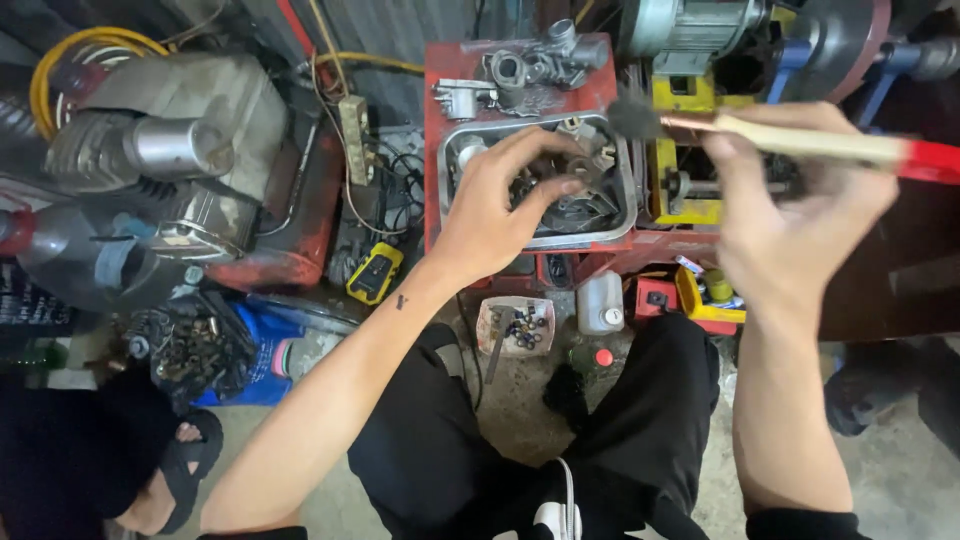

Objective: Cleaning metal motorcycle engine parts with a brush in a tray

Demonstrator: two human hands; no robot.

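- Reaching into the metal tray [626, 180], the left hand [497, 205] curls its fingers over a small dark greasy part [573, 172]; grip looks pinched narrow on it, though the exact hold is partly hidden by the fingers.
- Right hand [800, 215] closed around a paintbrush [800, 142]: pale wooden handle, red end, copper-coloured ferrule, dark bristles blurred, hovering above the tray's right rim.
- Tray is shiny steel, rectangular with rounded corners, full of oily black engine bits; sits on a red, chipped metal stand [440, 120].
- Cast grey carburetor-like body [540, 65] rests on the stand just behind the tray, rough and dusty.
- Small square plastic tub [516, 325] of dark bolts on the concrete floor, between the knees.
- White plastic jug [600, 303] just right of the tub.
- Grimy grey engine block [170, 150] with ribbed fins at left, yellow hose [75, 45] coiled behind.
- Black trousers [440, 440], soft fabric, fill the lower middle.
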